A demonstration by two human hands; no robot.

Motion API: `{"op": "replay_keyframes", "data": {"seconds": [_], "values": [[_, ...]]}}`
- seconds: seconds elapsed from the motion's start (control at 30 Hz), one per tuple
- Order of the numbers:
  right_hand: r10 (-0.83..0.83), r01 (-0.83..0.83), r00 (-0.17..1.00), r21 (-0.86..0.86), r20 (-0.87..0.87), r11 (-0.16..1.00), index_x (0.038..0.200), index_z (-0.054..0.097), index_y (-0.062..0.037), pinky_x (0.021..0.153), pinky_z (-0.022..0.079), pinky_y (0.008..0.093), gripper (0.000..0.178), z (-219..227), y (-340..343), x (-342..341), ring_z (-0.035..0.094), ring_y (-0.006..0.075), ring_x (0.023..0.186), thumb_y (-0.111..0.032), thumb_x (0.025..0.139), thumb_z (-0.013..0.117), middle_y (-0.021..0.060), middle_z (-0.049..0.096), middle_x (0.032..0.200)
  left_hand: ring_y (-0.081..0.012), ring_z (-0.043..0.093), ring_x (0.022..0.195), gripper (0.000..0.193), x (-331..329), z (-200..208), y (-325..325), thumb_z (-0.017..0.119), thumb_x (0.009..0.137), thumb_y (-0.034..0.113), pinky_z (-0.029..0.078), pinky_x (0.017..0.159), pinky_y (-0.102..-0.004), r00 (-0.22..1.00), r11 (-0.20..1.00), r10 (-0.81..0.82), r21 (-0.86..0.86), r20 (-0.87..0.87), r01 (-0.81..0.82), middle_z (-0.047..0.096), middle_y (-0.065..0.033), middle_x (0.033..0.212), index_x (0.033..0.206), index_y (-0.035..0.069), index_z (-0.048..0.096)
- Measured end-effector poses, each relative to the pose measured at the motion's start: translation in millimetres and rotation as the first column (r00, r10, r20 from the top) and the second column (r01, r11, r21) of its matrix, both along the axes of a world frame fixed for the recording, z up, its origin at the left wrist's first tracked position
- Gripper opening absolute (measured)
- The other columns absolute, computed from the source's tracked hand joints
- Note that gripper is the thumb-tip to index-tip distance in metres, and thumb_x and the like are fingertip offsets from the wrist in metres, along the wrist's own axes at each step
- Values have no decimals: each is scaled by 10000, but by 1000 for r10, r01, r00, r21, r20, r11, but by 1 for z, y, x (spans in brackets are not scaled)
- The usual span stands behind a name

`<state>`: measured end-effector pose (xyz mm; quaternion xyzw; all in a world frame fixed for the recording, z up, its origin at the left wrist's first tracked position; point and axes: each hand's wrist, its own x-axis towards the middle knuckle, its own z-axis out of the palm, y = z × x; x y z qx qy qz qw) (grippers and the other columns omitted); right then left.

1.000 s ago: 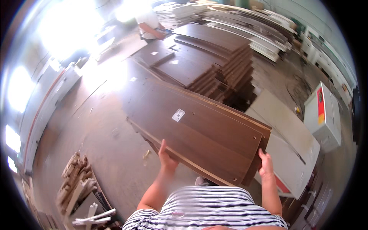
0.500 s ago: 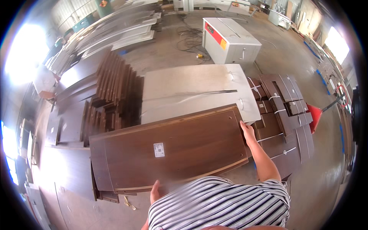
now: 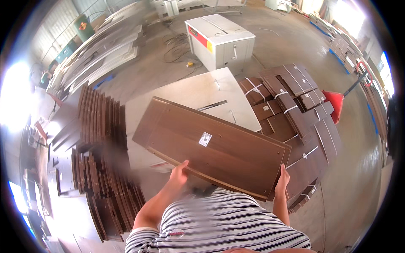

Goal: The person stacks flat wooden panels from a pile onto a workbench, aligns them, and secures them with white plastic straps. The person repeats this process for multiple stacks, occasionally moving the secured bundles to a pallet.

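Observation:
A long brown wooden panel bundle (image 3: 236, 154) lies slanted in front of me, its near right end close to my body. A small white label (image 3: 205, 139) is stuck on its top face. My left hand (image 3: 179, 173) grips the near long edge, thumb on top and the other fingers hidden underneath. My right hand (image 3: 282, 180) is closed round the right short end, its fingers partly hidden. The far left part of the bundle is over a pale-topped strapping machine (image 3: 177, 90) with a slot and metal handles.
Stacked brown panels (image 3: 101, 120) stand at left. Strapped brown bundles (image 3: 291, 97) lie at right, beside a red pallet jack (image 3: 334, 105). Another white machine (image 3: 221, 40) stands farther back, with black cables (image 3: 175, 46) on the floor. Long pale boards (image 3: 105, 46) are piled far left.
The panel bundle has come away from the left stack and swung clockwise, now slanting down to the right. My left hand has moved up along its near edge; my right hand still holds the right end.

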<state>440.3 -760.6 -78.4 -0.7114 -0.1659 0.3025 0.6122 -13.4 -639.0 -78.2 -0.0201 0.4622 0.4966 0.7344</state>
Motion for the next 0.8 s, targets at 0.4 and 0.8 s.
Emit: {"op": "replay_keyframes", "data": {"seconds": [0.4,0.8], "values": [[-263,248,911,-90,-318,965,1076,578,40,752,500,330,576,-18,-46,-110,608,181,860,-475,832,659,97,629,983,-220,621,869,295,-4,-69,146,703,827,161,533,752,-366,681,809,-555,-120,-477,575,624,-90,972,1032,8,555],[-363,270,842,-271,-399,924,1290,459,19,932,455,445,800,-82,18,-211,546,293,1115,-502,749,736,167,553,1225,-154,631,720,196,-57,-136,245,672,832,69,538,633,-291,272,763,-301,-60,-914,644,638,-98,863,947,-60,578]]}}
